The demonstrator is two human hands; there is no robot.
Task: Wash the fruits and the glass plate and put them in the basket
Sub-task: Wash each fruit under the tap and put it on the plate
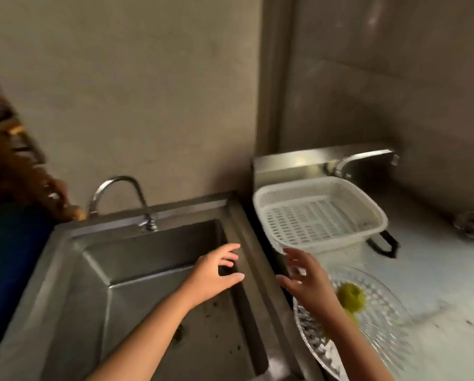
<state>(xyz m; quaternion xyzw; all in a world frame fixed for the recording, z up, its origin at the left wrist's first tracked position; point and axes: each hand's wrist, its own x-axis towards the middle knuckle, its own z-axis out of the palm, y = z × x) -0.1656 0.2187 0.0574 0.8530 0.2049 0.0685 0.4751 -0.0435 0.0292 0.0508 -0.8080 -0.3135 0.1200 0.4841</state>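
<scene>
Both hands empty, fingers spread: left hand (216, 273) over the sink (153, 284), right hand (306, 279) above the glass plate (381, 320). Advise gripping the green fruit (351, 295) at 4 o'clock firmly; plate rim overhangs the counter (436, 270).

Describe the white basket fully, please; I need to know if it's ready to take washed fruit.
The white basket is a rectangular plastic tray with rounded corners, a thick rim and slotted floor and walls. It sits upright on the steel counter, right of the sink, behind the glass plate. Nothing lies in it. Neither hand clearly touches it.
</scene>
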